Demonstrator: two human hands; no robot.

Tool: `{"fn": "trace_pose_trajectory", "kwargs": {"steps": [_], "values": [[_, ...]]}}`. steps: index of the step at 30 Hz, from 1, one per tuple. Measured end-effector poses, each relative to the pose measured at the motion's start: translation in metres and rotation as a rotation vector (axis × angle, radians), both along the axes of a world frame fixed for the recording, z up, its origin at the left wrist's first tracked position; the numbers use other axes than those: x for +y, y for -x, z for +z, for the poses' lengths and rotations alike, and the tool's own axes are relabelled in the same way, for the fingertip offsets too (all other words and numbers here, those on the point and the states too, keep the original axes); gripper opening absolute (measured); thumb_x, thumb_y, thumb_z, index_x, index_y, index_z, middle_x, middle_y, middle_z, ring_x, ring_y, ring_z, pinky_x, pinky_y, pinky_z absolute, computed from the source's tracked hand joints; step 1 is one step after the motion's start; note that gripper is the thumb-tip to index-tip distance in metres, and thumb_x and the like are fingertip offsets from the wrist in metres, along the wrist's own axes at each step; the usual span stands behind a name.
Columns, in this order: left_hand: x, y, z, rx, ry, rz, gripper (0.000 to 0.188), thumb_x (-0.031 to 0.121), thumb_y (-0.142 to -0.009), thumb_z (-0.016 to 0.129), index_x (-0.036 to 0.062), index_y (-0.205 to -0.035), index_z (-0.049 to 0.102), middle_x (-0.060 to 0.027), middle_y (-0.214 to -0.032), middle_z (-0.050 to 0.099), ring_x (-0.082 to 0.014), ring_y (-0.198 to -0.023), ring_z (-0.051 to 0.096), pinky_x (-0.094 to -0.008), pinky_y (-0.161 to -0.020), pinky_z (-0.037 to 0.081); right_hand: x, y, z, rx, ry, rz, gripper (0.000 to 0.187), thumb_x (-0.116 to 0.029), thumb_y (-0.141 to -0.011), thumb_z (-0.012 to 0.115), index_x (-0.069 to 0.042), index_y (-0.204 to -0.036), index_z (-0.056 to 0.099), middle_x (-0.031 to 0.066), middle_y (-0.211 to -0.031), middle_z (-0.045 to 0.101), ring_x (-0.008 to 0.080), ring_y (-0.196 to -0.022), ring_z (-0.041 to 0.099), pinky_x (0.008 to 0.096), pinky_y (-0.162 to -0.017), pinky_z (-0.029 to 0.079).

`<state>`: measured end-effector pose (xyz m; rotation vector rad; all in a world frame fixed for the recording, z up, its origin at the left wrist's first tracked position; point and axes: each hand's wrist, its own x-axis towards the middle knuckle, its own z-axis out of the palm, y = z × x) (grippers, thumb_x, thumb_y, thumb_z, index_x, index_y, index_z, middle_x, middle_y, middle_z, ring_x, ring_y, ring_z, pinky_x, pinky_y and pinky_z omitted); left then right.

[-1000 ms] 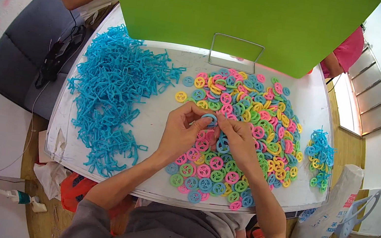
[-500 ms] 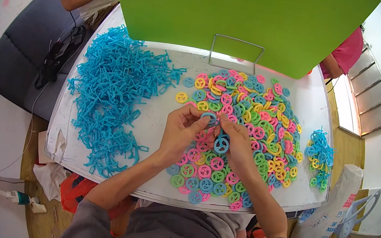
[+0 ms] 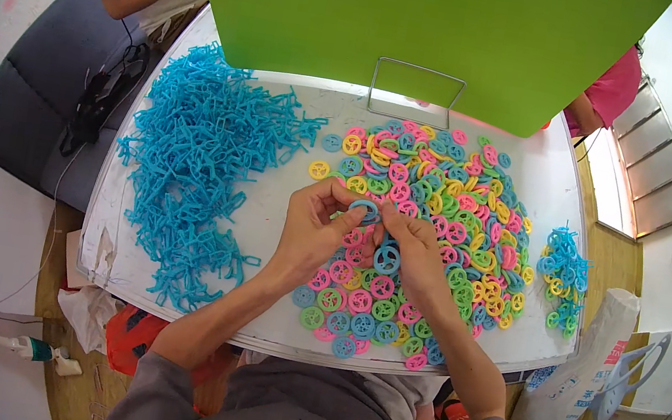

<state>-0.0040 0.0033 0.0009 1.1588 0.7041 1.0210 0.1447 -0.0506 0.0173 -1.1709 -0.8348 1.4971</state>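
Above the pile of small coloured plastic wheels (image 3: 474, 223), my two hands meet at the fingertips. My left hand (image 3: 316, 226) is closed in a pinch on a blue wheel (image 3: 366, 209). Fingers curled, my right hand (image 3: 420, 248) grips a blue plastic piece that is mostly hidden by the fingers. Another blue wheel (image 3: 387, 259) hangs just below that grip and seems attached to the piece. The wheels on the table are pink, yellow, green and blue, each with spokes.
A big heap of blue plastic link-like pieces (image 3: 194, 161) covers the table's left side. At the right edge lies a smaller pile of blue pieces with wheels (image 3: 559, 272). A green panel (image 3: 426, 31) and a wire stand (image 3: 422, 67) are at the back. Two people sit beyond.
Both hands stay together over the wheels, with only a slight shift of the fingers. The blue wheels remain held in nearly the same place.
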Motion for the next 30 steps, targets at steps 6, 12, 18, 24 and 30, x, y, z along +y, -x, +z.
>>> {"fn": "trace_pose_trajectory", "kwargs": {"steps": [6,12,18,24,30], "values": [[0.000,0.000,0.001,0.002,-0.022,0.019,0.008,-0.002,-0.084,0.061,0.0030,-0.089,0.057,-0.0059,-0.096,0.063,-0.0111,-0.090,0.058,-0.0281,-0.083,0.046,0.002,-0.002,0.004,-0.462,-0.222,0.014,0.043,-0.032,-0.097,0.047,0.001,-0.075,0.065,0.0029,-0.059,0.059,0.0067,-0.050,0.047,0.0242,-0.046,0.034],[-0.001,-0.003,0.004,0.015,-0.042,-0.018,0.005,-0.001,-0.089,0.056,0.0010,-0.093,0.054,-0.0096,-0.106,0.060,-0.0162,-0.099,0.057,-0.0325,-0.090,0.047,0.001,-0.007,0.008,-0.637,-0.212,-0.100,0.033,-0.028,-0.092,0.057,0.001,-0.079,0.068,0.0030,-0.060,0.061,0.0048,-0.050,0.043,0.0248,-0.045,0.030],[0.000,0.001,0.005,-0.020,0.071,-0.102,0.005,0.002,-0.091,0.053,0.0006,-0.095,0.050,-0.0095,-0.101,0.060,-0.0164,-0.094,0.060,-0.0320,-0.086,0.052,-0.002,0.000,0.013,-0.618,-0.171,-0.163,0.027,-0.022,-0.090,0.061,0.003,-0.081,0.066,0.0057,-0.062,0.063,0.0067,-0.055,0.054,0.0244,-0.048,0.038],[0.003,0.002,-0.004,0.155,0.007,-0.086,0.005,0.000,-0.091,0.052,0.0031,-0.091,0.049,-0.0052,-0.094,0.059,-0.0119,-0.087,0.059,-0.0291,-0.081,0.053,-0.003,0.004,0.003,-0.745,-0.254,-0.204,0.027,-0.022,-0.090,0.060,0.003,-0.083,0.065,0.0083,-0.064,0.064,0.0099,-0.058,0.061,0.0246,-0.050,0.044],[0.000,0.004,0.002,0.050,0.046,-0.036,0.008,-0.001,-0.087,0.058,0.0037,-0.086,0.052,-0.0023,-0.091,0.060,-0.0084,-0.083,0.057,-0.0243,-0.078,0.049,0.002,0.006,-0.004,-0.497,-0.225,-0.188,0.029,-0.023,-0.092,0.058,0.004,-0.085,0.066,0.0089,-0.069,0.067,0.0105,-0.062,0.062,0.0252,-0.054,0.046]]}}
